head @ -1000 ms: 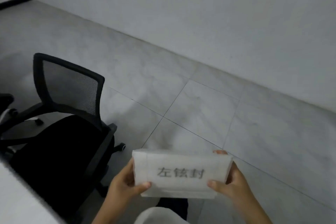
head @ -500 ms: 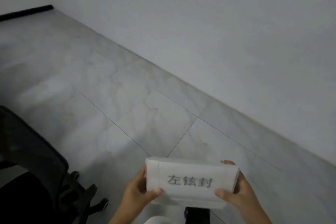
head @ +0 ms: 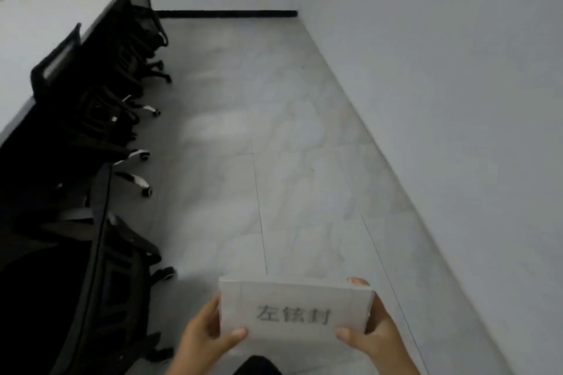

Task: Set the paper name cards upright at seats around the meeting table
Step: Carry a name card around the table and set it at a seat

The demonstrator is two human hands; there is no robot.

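Observation:
A folded white paper name card [head: 294, 307] with dark printed characters faces me at the bottom centre, held in the air over the floor. My left hand [head: 207, 336] grips its left edge, thumb on the front. My right hand [head: 373, 333] grips its right edge the same way, fingers behind. The white meeting table [head: 39, 27] runs along the upper left, well away from the card.
Several black mesh office chairs [head: 100, 119] on castors line the table's near side, one close at my lower left. A white wall [head: 457, 100] runs along the right. Between the chairs and the wall lies a grey tiled floor aisle [head: 259, 137], with a black baseboard at its far end.
The view has swung left, from floor and wall to along the aisle, bringing the table and the chair row into sight. Both hands hold the card as before.

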